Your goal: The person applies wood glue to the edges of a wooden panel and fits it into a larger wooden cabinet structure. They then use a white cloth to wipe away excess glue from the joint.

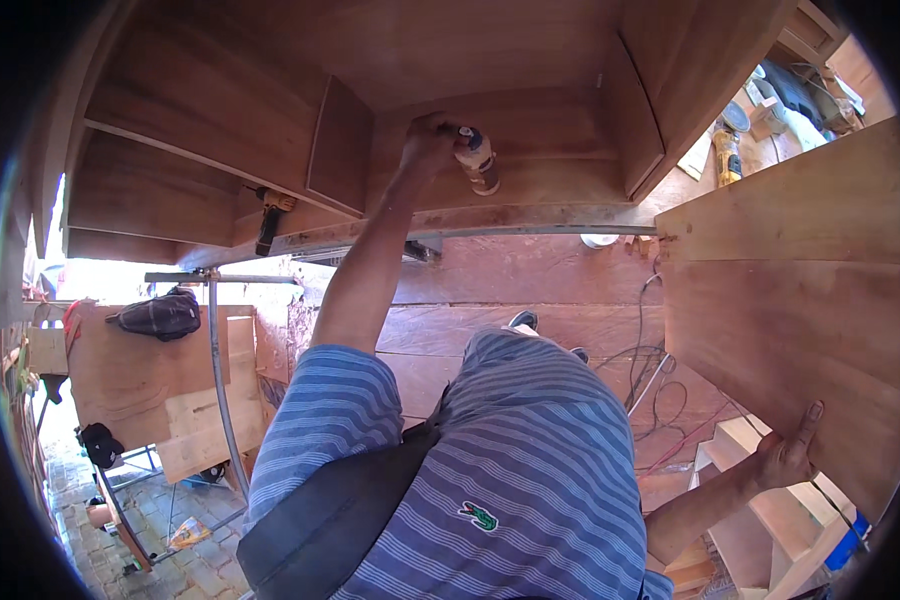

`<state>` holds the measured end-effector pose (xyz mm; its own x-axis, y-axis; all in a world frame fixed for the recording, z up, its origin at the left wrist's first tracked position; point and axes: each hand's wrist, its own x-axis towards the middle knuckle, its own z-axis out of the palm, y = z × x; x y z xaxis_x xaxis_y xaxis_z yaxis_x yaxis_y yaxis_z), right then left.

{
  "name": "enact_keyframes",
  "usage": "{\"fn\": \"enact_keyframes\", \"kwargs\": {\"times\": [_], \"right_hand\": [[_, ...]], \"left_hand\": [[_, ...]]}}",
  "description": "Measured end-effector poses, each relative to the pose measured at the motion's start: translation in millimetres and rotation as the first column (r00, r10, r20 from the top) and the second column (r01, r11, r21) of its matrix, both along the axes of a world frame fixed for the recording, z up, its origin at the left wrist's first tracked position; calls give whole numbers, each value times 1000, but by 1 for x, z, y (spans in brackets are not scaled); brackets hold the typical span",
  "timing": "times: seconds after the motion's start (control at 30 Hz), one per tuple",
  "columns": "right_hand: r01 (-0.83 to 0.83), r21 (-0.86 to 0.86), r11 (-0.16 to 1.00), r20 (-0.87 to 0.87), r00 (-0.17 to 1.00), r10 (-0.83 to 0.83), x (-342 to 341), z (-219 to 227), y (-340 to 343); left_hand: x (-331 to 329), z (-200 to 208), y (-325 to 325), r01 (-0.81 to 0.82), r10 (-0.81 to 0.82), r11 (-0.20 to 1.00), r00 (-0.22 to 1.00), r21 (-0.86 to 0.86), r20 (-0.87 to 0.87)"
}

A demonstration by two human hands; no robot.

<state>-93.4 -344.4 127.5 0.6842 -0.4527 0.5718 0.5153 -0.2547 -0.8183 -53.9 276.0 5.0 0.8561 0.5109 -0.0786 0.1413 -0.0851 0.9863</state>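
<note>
My left hand (429, 143) reaches up into the open wooden cabinet (545, 135). Its fingers close round the capped end of a bottle (481, 172) with pale and brownish parts, which tilts over the cabinet's bottom board. Low on the right, my right hand (787, 459) grips the lower edge of a large wooden panel (790, 280). The thumb lies on the panel's face, while the other fingers are mostly hidden. A drill (273, 212) rests at the cabinet's front edge, left of my left forearm.
A yellow-bodied power tool (727, 158) lies among clutter at the upper right. Cables (660, 390) trail over the reddish floor boards. Wooden steps (770, 505) stand below the panel. To the left are a metal pole (220, 380), wooden sheets (150, 375) and a dark bag (160, 315).
</note>
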Motion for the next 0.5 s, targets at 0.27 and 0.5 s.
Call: {"fn": "enact_keyframes", "kwargs": {"times": [0.27,0.5], "right_hand": [[-12,114,993,15,1000,10,-1,24,34],[18,118,993,-25,1000,-15,-4,13,30]], "left_hand": [[-9,15,-14,-27,-14,667,999,745,49],[-16,-11,33,149,-138,202,983,968,-122]]}}
